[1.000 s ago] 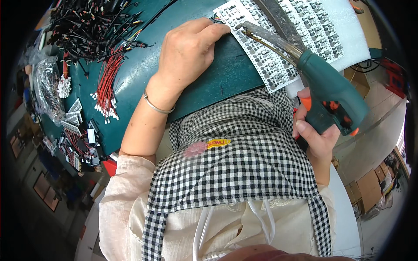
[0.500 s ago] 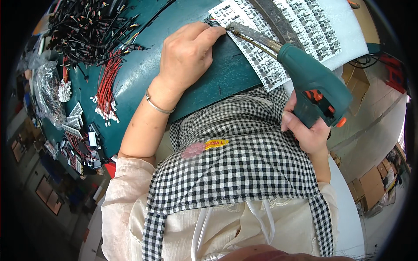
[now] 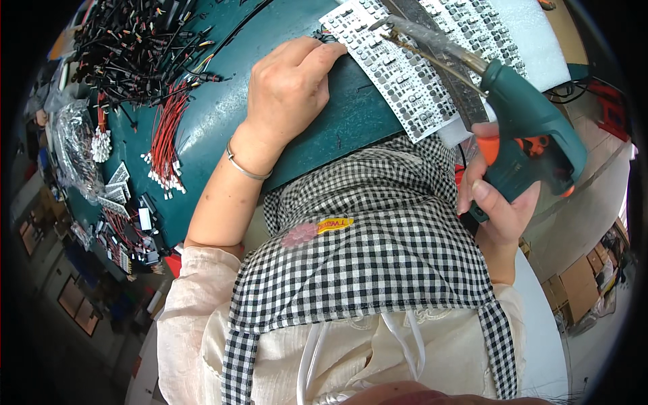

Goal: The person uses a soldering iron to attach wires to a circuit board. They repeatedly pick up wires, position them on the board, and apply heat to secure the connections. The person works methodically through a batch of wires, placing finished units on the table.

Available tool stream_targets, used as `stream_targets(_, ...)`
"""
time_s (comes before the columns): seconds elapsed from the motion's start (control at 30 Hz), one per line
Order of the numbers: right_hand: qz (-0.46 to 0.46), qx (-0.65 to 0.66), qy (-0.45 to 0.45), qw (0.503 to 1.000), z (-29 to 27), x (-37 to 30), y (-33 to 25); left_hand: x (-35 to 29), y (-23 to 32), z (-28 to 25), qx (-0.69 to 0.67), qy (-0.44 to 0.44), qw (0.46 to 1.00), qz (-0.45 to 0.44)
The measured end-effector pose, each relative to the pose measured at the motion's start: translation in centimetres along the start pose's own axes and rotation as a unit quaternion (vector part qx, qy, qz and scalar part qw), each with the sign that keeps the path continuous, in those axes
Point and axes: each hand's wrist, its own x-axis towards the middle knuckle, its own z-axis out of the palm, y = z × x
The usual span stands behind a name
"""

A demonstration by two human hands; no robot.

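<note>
My right hand (image 3: 503,206) is wrapped around the handle of a green soldering gun (image 3: 533,121) with orange parts. The gun's metal tip and a thin solder feed tube reach left over a white circuit board panel (image 3: 405,88), with the tip apparently raised above it. At the panel's left edge, my left hand (image 3: 290,84) is closed in a pinch. Small wires (image 3: 325,34) of a dark cable show just past its fingertips, next to the board; most of the cable is hidden by the hand.
A dark metal bar (image 3: 466,101) lies across the panel, which rests on white foam (image 3: 540,47). On the green table's left are a heap of black cables (image 3: 135,54), red wires with white connectors (image 3: 169,128), a clear plastic bag (image 3: 74,145) and small boards (image 3: 118,182).
My right hand has drawn the soldering gun back to the right, taking its tip away from my left fingertips. The left hand has hardly moved.
</note>
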Motion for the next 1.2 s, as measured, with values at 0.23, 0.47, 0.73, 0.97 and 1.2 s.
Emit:
stream_targets(0.23,0.006,-0.007,-0.032,0.999,0.5,-0.6,1.0,0.3,0.0,0.1,-0.046,0.030,0.998,-0.023)
stream_targets(0.47,0.035,-0.033,-0.061,0.997,0.1,-0.7,1.3,0.5,0.0,-0.4,-0.031,-0.008,0.999,-0.019)
stream_targets(0.73,0.015,-0.011,-0.105,0.994,-0.1,-0.6,1.7,0.5,0.2,-0.3,0.001,-0.008,1.000,-0.008)
stream_targets(0.97,-0.036,-0.114,-0.112,0.987,0.0,-1.1,2.1,0.5,0.8,-0.3,0.035,-0.018,0.999,-0.018)
stream_targets(1.2,0.022,-0.061,-0.043,0.997,0.8,-0.9,0.5,0.4,1.0,-0.2,0.044,-0.027,0.998,-0.022)
